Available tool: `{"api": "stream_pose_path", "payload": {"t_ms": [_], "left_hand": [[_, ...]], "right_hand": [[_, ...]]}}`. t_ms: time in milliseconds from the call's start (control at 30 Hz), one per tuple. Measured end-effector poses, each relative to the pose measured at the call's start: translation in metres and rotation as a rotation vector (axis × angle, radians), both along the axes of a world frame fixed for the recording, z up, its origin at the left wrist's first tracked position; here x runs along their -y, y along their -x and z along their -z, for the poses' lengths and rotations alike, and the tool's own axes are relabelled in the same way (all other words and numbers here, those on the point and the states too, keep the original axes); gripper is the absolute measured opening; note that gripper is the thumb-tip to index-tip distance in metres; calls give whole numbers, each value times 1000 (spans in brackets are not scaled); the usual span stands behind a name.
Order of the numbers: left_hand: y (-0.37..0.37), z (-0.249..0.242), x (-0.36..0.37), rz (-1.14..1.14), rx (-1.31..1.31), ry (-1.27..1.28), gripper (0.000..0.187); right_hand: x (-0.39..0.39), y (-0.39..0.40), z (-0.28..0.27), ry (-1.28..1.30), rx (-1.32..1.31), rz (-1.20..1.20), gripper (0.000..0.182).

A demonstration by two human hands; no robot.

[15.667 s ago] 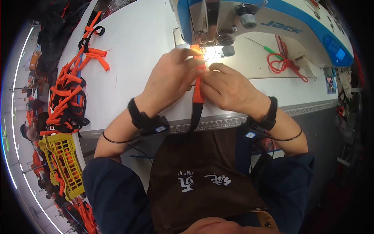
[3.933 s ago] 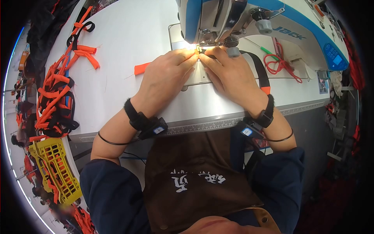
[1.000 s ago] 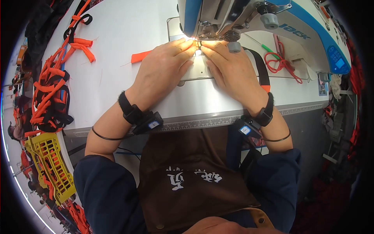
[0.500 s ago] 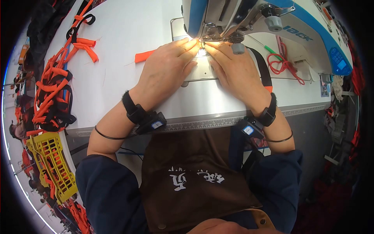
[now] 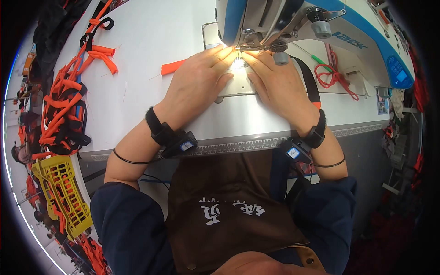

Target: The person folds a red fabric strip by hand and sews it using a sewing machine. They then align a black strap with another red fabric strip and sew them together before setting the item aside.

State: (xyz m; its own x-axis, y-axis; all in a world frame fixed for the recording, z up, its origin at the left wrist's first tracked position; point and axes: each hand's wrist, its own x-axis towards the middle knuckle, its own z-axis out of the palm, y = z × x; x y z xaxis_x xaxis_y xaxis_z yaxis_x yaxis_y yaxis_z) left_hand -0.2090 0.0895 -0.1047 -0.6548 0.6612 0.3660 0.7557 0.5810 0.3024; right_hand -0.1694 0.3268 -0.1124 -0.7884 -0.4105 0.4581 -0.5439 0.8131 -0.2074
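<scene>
Under the sewing machine (image 5: 275,27), my left hand (image 5: 198,75) lies with its fingers pressed together by the lit needle area. It is closed on an orange fabric strip (image 5: 172,67), whose free end sticks out to its left. From the other side, my right hand (image 5: 277,78) reaches the same spot, fingertips pinched down near the presser foot; what they hold is hidden under them. A black strap (image 5: 308,75) curves round behind the right hand, with a bit of orange at its lower end. The metal needle plate (image 5: 239,82) shows between both hands.
Tangled orange and black strips (image 5: 64,110) hang over the table's left side, above a yellow plastic basket (image 5: 62,192). A red cord (image 5: 337,78) and a green-handled tool (image 5: 317,58) lie right of the needle. A ruler strip (image 5: 229,146) edges the table's front.
The whole view has shifted slightly. Both hands stay at the needle in nearly the same pose, and the orange strip still shows left of my left hand.
</scene>
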Motion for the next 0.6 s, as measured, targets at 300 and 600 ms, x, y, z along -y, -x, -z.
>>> {"api": "stream_pose_path", "payload": {"t_ms": [300,600], "left_hand": [[1,1,0,11,-13,-26,42],[1,-1,1,13,4,-3,41]], "right_hand": [[1,0,-1,-26,-2,6,19],[0,0,2,-29,-26,11,31]]}}
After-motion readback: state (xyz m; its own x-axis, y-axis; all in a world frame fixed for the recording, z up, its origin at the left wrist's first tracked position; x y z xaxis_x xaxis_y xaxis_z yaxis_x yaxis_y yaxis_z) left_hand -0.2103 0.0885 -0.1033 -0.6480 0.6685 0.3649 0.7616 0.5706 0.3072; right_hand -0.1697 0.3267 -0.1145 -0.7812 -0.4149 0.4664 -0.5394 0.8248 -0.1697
